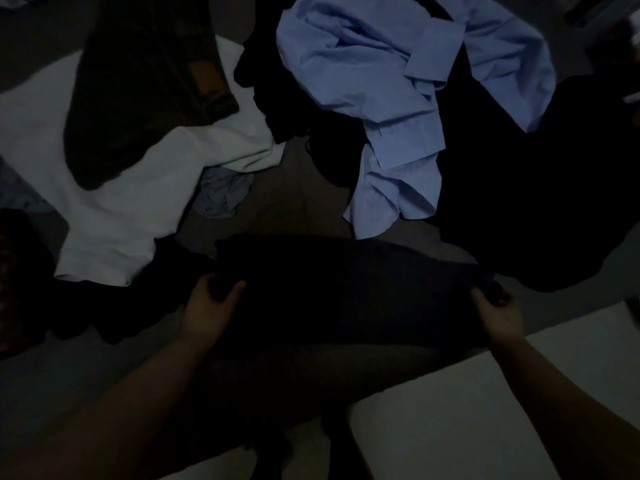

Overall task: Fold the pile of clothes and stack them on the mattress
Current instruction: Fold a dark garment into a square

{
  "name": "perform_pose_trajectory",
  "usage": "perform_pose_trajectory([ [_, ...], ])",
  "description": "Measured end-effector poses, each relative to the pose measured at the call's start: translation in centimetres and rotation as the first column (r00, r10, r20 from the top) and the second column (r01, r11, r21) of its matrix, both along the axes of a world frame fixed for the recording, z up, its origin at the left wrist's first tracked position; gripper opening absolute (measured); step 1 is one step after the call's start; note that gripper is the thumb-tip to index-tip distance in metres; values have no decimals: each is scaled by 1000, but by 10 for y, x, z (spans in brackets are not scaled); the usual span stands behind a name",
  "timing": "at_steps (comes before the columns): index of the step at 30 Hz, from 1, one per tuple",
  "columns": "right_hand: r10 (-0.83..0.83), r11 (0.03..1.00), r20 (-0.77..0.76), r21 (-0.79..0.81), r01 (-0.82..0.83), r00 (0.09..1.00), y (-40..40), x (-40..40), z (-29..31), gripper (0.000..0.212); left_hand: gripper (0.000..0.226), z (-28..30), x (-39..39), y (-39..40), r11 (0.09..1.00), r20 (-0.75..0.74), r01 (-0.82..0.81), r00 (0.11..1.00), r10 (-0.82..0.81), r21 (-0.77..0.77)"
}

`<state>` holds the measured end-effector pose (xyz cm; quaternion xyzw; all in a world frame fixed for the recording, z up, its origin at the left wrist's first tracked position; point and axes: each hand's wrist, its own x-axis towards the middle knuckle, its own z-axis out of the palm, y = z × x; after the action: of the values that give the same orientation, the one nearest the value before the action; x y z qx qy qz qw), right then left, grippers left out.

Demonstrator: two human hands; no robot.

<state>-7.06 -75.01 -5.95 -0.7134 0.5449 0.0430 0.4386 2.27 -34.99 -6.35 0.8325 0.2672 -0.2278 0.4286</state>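
Observation:
The room is very dim. A dark navy garment (346,289) lies stretched flat in front of me on the grey mattress (277,202). My left hand (211,303) grips its left edge with fingers curled round the cloth. My right hand (497,311) pinches its right edge. Beyond it sits the loose pile: a crumpled light blue shirt (398,98), a white garment (138,202), dark olive trousers (138,91) and a black garment (519,202).
A small grey-blue cloth (223,195) lies between the white garment and the blue shirt. More dark clothes (27,278) sit at the far left. A pale floor (467,410) shows at the lower right past the mattress edge.

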Motion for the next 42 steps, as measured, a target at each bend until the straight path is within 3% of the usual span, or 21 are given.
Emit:
perform_pose_trajectory([
  [3, -140, 990, -78, -37, 138, 987, 1, 11, -7, 79, 101, -28, 34, 8, 986, -63, -90, 995, 82, -140],
  [5, -104, 994, -80, -40, 101, 991, 4, 12, -11, 92, 98, -30, 44, 0, 965, -113, -149, 986, 126, -217],
  [6, -67, 997, -81, -53, 63, 994, 6, 12, -12, 91, 85, -23, 46, -8, 961, -116, -149, 985, 125, -235],
  [9, -87, 971, -75, -227, 68, 993, 15, 11, 3, 61, 46, -12, 48, -24, 982, -22, -2, 1000, -2, -189],
  [11, -40, 946, 16, -320, 43, 999, 28, 12, 26, 49, 40, -7, 47, -26, 987, 111, 117, 988, -104, -110],
  [15, 241, 887, 85, -424, -184, 967, 79, 20, 67, 34, 45, -5, 50, -24, 995, 164, 51, 986, -36, -87],
  [19, 462, 881, 179, -204, -426, 869, 160, 49, 70, 35, 66, -8, 37, -18, 998, 116, -43, 992, 47, -37],
  [23, 659, 742, 91, 83, -665, 747, 208, 59, 32, 33, 56, 4, -5, -22, 957, 300, 80, 939, -166, 277],
  [25, 629, 774, 41, 55, -630, 776, 206, 46, 14, 25, 51, 4, -25, -34, 954, 250, 213, 932, -263, 210],
  [27, 542, 838, 28, -100, -537, 840, 193, 31, 6, 18, 50, 6, -41, -53, 973, 68, 231, 971, -230, -20],
  [29, 465, 856, 9, -261, -447, 885, 173, 23, 4, 26, 59, 1, -53, -72, 976, -70, 193, 977, -201, -101],
  [30, 411, 880, -12, -257, -400, 911, 163, 24, 4, 38, 61, -3, -56, -79, 980, -92, 168, 980, -177, -104],
  [32, 280, 960, -36, -17, -280, 959, 146, 32, 0, 61, 56, -5, -57, -88, 992, -103, 117, 987, -122, -53],
  [34, 199, 950, -55, 256, -179, 979, 137, 44, -4, 65, 51, -7, -57, -91, 997, -70, 73, 995, -72, 8],
  [36, 178, 929, -93, 345, -136, 980, 134, 53, -5, 62, 56, -8, -57, -89, 992, 47, 63, 997, -68, 106],
  [38, 156, 931, -79, 345, -120, 985, 132, 53, -5, 54, 61, -8, -61, -86, 939, 226, 173, 943, -245, 297],
  [40, 130, 955, -3, 268, -125, 991, 128, 46, 2, 47, 50, -11, -68, -88, 815, 326, 410, 769, -551, 409],
  [42, 106, 982, 50, 152, -113, 993, 120, 33, 9, 43, 47, -17, -84, -98, 627, 281, 663, 562, -778, 409],
])
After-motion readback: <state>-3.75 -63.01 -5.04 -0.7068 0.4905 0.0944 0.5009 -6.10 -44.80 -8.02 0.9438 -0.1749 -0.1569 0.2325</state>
